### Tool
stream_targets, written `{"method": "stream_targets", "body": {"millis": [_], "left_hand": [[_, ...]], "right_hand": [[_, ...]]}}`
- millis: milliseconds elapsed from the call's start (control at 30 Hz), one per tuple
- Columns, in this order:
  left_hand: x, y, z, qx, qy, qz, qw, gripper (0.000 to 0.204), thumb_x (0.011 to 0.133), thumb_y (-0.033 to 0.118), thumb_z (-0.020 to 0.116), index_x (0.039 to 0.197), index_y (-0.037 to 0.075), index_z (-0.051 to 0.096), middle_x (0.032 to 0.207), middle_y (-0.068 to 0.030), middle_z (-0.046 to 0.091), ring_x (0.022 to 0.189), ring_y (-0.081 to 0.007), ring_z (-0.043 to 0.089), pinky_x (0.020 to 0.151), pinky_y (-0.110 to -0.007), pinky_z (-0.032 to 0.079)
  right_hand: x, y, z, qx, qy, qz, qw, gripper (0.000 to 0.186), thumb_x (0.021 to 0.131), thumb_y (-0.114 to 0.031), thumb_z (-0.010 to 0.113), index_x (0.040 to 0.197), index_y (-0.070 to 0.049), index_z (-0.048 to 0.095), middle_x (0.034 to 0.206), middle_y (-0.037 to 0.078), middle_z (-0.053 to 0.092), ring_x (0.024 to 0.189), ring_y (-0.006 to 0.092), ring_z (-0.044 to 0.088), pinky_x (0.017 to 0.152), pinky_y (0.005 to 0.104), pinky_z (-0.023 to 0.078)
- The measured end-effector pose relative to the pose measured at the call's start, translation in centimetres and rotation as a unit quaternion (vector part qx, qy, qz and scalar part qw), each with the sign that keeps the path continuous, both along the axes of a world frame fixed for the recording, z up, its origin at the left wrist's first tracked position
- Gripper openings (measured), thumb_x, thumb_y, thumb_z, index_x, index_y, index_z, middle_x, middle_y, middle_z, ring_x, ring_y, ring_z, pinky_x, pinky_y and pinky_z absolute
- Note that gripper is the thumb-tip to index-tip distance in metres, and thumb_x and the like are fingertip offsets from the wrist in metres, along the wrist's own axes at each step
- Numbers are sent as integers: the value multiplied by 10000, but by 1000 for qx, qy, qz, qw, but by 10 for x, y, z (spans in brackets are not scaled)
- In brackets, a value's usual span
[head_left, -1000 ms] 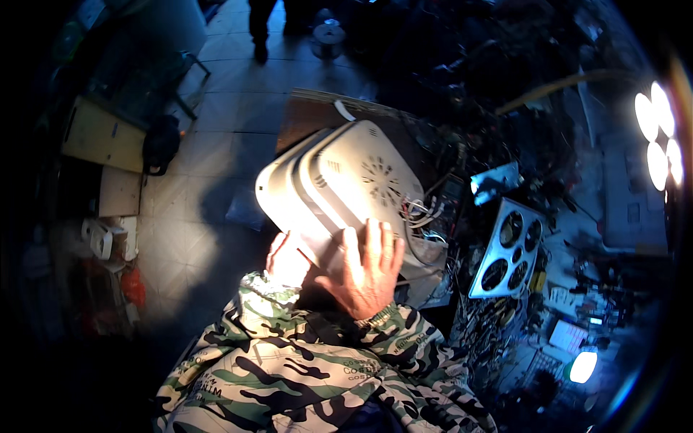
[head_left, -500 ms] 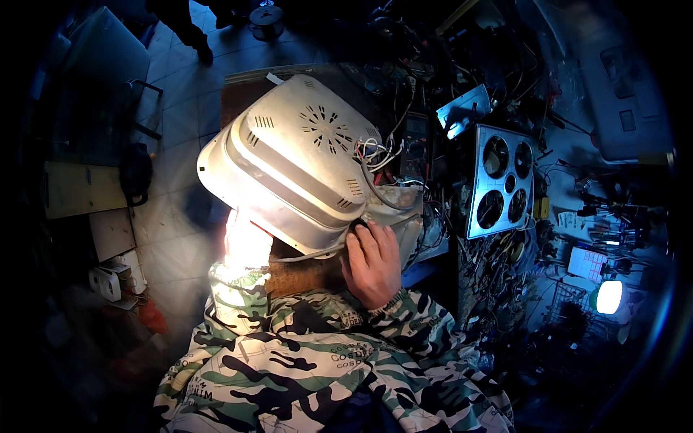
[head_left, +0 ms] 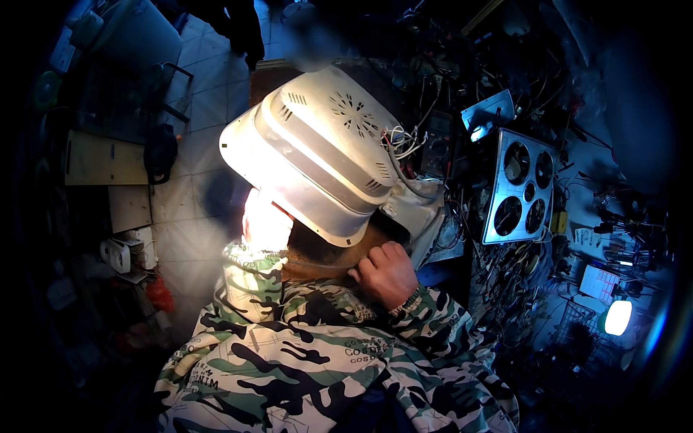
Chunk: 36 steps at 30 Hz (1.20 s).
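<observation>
A large pale plastic housing [head_left: 317,144], with vent slots and a round slotted pattern, is tilted up over a brown wooden surface [head_left: 317,254]. My left hand [head_left: 267,220], washed out by bright light, grips the housing's lower left rim; its fingers are mostly hidden. Near the housing's bottom right corner, my right hand [head_left: 388,274] is closed, apart from the rim, fingers curled inward. Whatever it holds, if anything, cannot be made out. Several loose wires [head_left: 404,141] come out at the housing's right side. Beside it lies another pale part [head_left: 419,215], partly covered.
A multimeter [head_left: 437,148] lies right of the wires. Farther right stand a metal panel with round openings [head_left: 520,187] and a shiny plate [head_left: 487,114]. Tangled cables and tools crowd the right side, near a glowing lamp [head_left: 618,317]. A person's dark leg [head_left: 244,32] shows at the top.
My right hand has come off the housing's lower right corner and drawn back toward me, its fingers curling. The housing's lower edge is lifted more, and the whole view has shifted.
</observation>
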State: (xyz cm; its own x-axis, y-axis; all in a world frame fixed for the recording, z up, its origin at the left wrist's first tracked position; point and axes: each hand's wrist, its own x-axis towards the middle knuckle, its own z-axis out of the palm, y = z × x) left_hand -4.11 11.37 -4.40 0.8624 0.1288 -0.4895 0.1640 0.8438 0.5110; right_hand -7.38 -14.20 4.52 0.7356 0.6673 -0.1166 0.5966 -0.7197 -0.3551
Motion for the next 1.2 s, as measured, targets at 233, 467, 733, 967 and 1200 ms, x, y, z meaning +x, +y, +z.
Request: {"method": "stream_targets", "body": {"millis": [233, 467, 733, 967, 1200], "left_hand": [[18, -37, 62, -40, -85, 61, 994, 187, 1017, 102, 508, 1174, 3, 523, 1154, -141, 611, 1049, -256, 638, 878, -404, 562], [46, -56, 102, -6, -67, 43, 997, 140, 1011, 118, 533, 1092, 5, 552, 1033, -109, 630, 935, -200, 664, 818, -365, 576], [84, -66, 85, 157, -173, -23, 972, 148, 979, 142, 608, 1015, 1, 579, 949, -74, 648, 868, -126, 636, 812, -285, 546], [73, -27, 33, 171, -103, -97, 975, 289, 992, 235, 586, 1166, 5, 601, 1074, -146, 668, 944, -244, 682, 802, -365, 570], [26, 22, -37, 294, -8, -92, 951, 168, 964, 147, 603, 1061, 14, 633, 1003, -88, 681, 873, -164, 675, 747, -289, 550]], "right_hand": [[27, 31, 40, 122, -210, -94, 965, 738, 707, -381, 847, 1250, -3, 522, 1312, 265, 476, 1229, 440, 473, 1004, 556, 402], [98, 50, 60, 31, -170, -120, 978, 1192, 582, -513, 890, 1493, -45, 281, 1512, 322, 215, 1387, 515, 254, 1068, 662, 252], [127, 51, 65, 26, -179, -159, 970, 1182, 558, -411, 909, 1471, 6, 284, 1462, 360, 290, 1330, 498, 350, 1104, 549, 314], [131, 34, 62, 26, -170, -255, 952, 1073, 612, -268, 888, 1467, 6, 302, 1483, 321, 302, 1372, 451, 335, 1139, 512, 292], [146, 23, 60, 68, -156, -214, 962, 1028, 648, -267, 863, 1467, 26, 316, 1464, 316, 351, 1356, 456, 358, 1142, 492, 293]]}}
